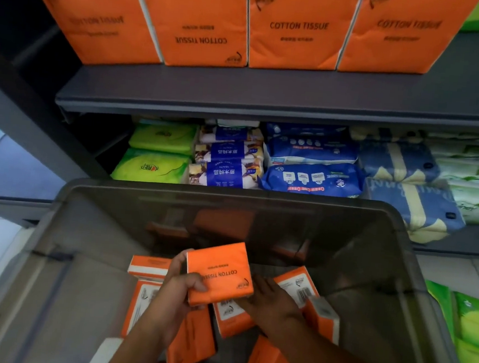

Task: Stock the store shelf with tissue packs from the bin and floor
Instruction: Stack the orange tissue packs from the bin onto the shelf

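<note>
Left grip (177, 291) was clamped round an orange tissue pack (220, 268) held over the grey bin (260, 196). Right grip (271, 300) was stretched flat beneath it.

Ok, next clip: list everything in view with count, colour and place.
upper shelf: one, dark grey, across the top
orange packs: four, orange, in a row on the upper shelf
green packs: two, lime, lower shelf, far left
banded packs: three, white with blue band, stacked beside the green packs
blue packs: at least two, blue, lower shelf centre
blue-and-yellow packs: at least two, lower shelf right
pale packs: several, white and green, far right
bin: one, grey, before the shelves
loose packs: several, orange, in the bin
held pack: one, orange, above the loose packs
floor packs: several, green, right of the bin
left hand: grips the held pack
right hand: beside the held pack, grip hidden
</note>
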